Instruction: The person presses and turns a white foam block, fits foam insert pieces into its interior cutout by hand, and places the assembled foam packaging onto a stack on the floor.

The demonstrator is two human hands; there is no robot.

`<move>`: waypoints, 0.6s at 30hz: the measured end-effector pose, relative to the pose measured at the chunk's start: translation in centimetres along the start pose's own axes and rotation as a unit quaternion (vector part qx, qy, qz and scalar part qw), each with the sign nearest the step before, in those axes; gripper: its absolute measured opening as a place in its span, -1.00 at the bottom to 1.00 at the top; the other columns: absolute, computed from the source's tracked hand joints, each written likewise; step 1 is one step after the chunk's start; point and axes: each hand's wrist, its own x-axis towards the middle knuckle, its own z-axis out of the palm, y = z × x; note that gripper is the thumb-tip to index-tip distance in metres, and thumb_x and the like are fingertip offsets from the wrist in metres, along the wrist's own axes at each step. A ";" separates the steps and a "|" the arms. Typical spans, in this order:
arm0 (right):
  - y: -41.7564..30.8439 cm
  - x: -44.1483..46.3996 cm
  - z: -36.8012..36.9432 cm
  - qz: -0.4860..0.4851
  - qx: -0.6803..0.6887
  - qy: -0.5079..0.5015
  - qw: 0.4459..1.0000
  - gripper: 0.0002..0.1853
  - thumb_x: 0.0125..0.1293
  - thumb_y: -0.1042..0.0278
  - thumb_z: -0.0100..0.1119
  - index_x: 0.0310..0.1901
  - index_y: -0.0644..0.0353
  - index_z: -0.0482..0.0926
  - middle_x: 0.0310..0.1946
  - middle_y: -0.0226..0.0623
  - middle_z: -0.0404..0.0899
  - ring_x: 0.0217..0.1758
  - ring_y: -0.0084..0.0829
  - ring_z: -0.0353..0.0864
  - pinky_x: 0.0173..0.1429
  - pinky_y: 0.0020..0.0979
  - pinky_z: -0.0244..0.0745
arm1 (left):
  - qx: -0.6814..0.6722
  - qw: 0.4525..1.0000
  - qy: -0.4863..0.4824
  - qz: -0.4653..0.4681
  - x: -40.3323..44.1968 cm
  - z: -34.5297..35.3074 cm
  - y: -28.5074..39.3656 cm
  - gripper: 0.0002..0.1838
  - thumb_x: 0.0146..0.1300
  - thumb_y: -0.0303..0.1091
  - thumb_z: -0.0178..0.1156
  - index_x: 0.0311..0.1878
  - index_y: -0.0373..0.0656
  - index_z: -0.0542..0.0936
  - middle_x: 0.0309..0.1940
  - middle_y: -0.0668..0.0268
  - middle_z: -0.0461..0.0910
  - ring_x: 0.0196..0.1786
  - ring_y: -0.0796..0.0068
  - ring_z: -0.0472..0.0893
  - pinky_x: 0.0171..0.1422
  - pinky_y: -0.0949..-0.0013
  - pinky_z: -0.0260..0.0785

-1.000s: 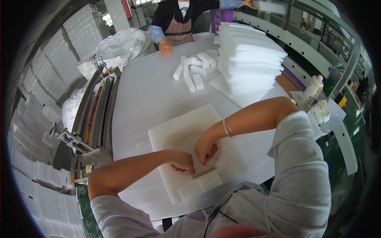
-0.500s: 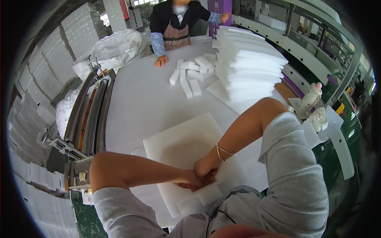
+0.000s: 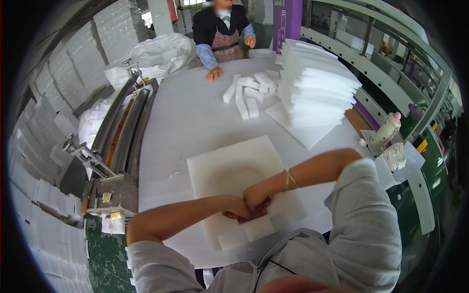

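A square white foam sheet lies on the table in front of me. Along its near edge is a row of small foam blocks. My left hand and my right hand meet over the sheet, just beyond the blocks, with fingers curled and pointing down. Whatever lies between the fingertips is hidden. Several loose foam blocks are scattered farther back on the table, beside a tall stack of foam sheets.
A co-worker stands across the table, one hand on it. A roller machine lines the left edge. At right are a bottle and a white block. A purple box stands behind the stack.
My hands were apart a second ago and have come together over the sheet. The co-worker's outstretched arm has drawn back toward the body. The whole view has shifted slightly.
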 end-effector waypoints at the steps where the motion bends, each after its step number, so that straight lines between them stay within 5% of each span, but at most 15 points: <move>1: -0.4 -1.4 0.0 -0.027 -0.047 0.041 0.998 -0.81 0.03 0.31 0.13 -0.54 0.26 0.60 -0.62 -0.21 0.59 -0.61 -0.38 0.54 -0.57 -0.34 0.34 | 0.011 0.999 0.012 0.030 -0.9 0.1 0.1 -0.66 0.10 0.06 0.10 -0.55 0.01 0.48 -0.77 0.48 0.35 -0.76 0.63 0.28 -0.70 0.52 0.06; 4: -0.7 -6.7 0.0 -0.134 -0.203 0.235 0.941 -0.80 0.14 0.32 0.14 -0.36 0.33 0.56 -0.56 -0.19 0.57 -0.51 -0.37 0.54 -0.38 -0.35 0.41 | 0.021 0.967 0.161 0.196 -2.0 0.9 -0.8 -0.69 0.13 -0.05 0.04 -0.52 -0.09 0.52 -0.71 0.39 0.45 -0.65 0.53 0.43 -0.55 0.40 0.24; 6: -1.7 -13.3 0.0 -0.332 0.060 0.316 0.887 -0.81 0.21 0.35 0.13 -0.20 0.27 0.51 -0.48 -0.31 0.55 -0.41 -0.46 0.52 -0.29 -0.42 0.40 | -0.001 0.925 0.252 0.285 -2.8 1.5 -1.0 -0.73 0.14 -0.14 0.01 -0.44 -0.13 0.54 -0.63 0.33 0.53 -0.54 0.47 0.53 -0.42 0.33 0.34; 9: -4.2 -23.6 3.2 -0.538 0.306 0.260 0.741 -0.81 0.23 0.35 0.11 -0.24 0.32 0.48 -0.39 -0.23 0.49 -0.36 -0.40 0.47 -0.28 -0.42 0.34 | 0.004 0.874 0.346 0.342 -4.3 1.2 0.8 -0.74 0.17 -0.19 0.00 -0.26 -0.15 0.55 -0.49 0.27 0.60 -0.38 0.40 0.59 -0.27 0.34 0.40; 12: -5.9 -28.1 6.4 -0.753 0.241 0.138 0.597 -0.80 0.26 0.43 0.03 -0.26 0.43 0.53 -0.35 -0.01 0.51 -0.42 -0.19 0.50 -0.39 -0.31 0.40 | 0.101 0.828 0.435 0.339 -5.4 0.8 2.7 -0.76 0.18 -0.24 0.01 -0.19 -0.15 0.52 -0.44 0.28 0.60 -0.34 0.36 0.58 -0.23 0.34 0.40; 14: -7.3 -30.0 7.6 -0.793 0.202 0.097 0.567 -0.79 0.30 0.54 -0.04 -0.25 0.51 0.57 -0.35 0.14 0.51 -0.46 -0.07 0.52 -0.43 -0.23 0.46 | 0.088 0.826 0.458 0.316 -10.1 2.9 5.7 -0.81 0.17 -0.30 0.02 -0.22 -0.16 0.51 -0.40 0.30 0.60 -0.32 0.34 0.58 -0.22 0.35 0.39; 15: -9.5 -30.8 10.9 -0.754 0.305 0.252 0.524 -0.84 0.29 0.46 0.03 -0.19 0.36 0.54 -0.43 0.05 0.54 -0.59 -0.28 0.47 -0.58 -0.39 0.35 | 0.077 0.786 0.493 0.364 -11.4 3.7 6.6 -0.84 0.14 -0.37 0.04 -0.22 -0.16 0.51 -0.39 0.29 0.59 -0.31 0.34 0.57 -0.21 0.35 0.39; 17: -11.1 -31.1 13.6 -0.719 0.381 0.371 0.448 -0.89 0.29 0.41 0.08 -0.21 0.21 0.51 -0.53 -0.07 0.54 -0.71 -0.49 0.40 -0.72 -0.55 0.23 | 0.047 0.695 0.554 0.456 -13.9 5.3 7.6 -0.85 0.09 -0.49 0.08 -0.24 -0.17 0.51 -0.35 0.28 0.58 -0.30 0.33 0.57 -0.19 0.36 0.39; 18: -10.8 -30.8 13.7 -0.750 0.360 0.344 0.435 -0.93 0.29 0.42 0.07 -0.28 0.22 0.51 -0.55 -0.11 0.51 -0.71 -0.50 0.38 -0.72 -0.55 0.21 | 0.053 0.620 0.601 0.501 -15.6 6.3 7.9 -0.80 0.02 -0.58 0.08 -0.24 -0.18 0.51 -0.33 0.25 0.57 -0.28 0.32 0.56 -0.19 0.36 0.38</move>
